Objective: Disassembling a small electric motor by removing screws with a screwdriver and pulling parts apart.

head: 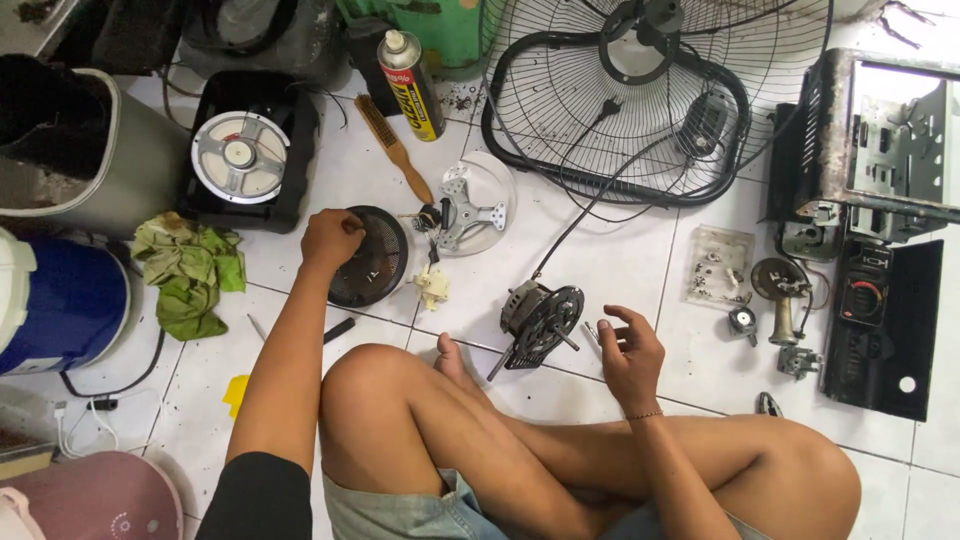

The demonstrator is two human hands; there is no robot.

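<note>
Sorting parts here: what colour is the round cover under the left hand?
Black round cover, head view.

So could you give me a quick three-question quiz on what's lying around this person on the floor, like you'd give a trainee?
1. True or false: the left hand rests on the dark round cover.
2. What lies closest to the right hand?
A. the green rag
B. the fan motor
C. the spray can
3. Fill in: the wire fan guard lies flat on the white ____ floor.

Key:
1. True; its fingers touch the cover's rim.
2. B; the hand hovers open just right of the motor, holding nothing.
3. Tiled.
</note>
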